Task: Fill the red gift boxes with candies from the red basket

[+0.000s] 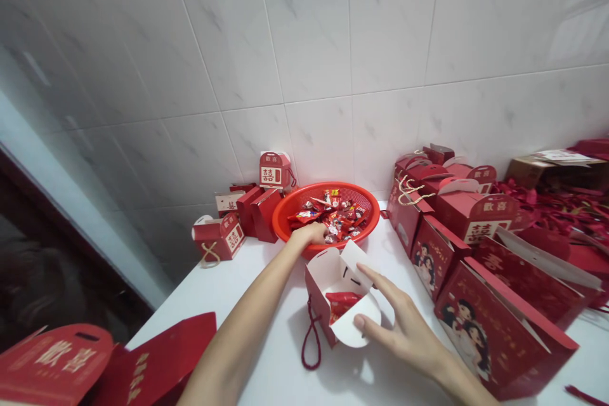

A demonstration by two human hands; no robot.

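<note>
My left hand point(314, 236) reaches over the near rim of an orange-red plastic basket point(281, 204) into red-wrapped candies point(343, 219). Its fingertips are hidden, so whether it grips any candy does not show. Just in front of the basket stands a red candy box point(318, 288) with white inner faces and its top flaps open. Red-wrapped pieces lie inside, and a dark red cord loop point(311, 349) hangs from its left side. My right hand point(397, 317) holds the box from the right, index finger on one raised flap and thumb on the rounded near flap.
Several filled-out red boxes and bags point(476, 216) crowd the table's right side. More boxes point(223, 238) stand at the back left, one with a cord loop. Red cartons point(157, 355) lie at the lower left. Behind the white table point(209, 285) rises a tiled wall point(314, 44).
</note>
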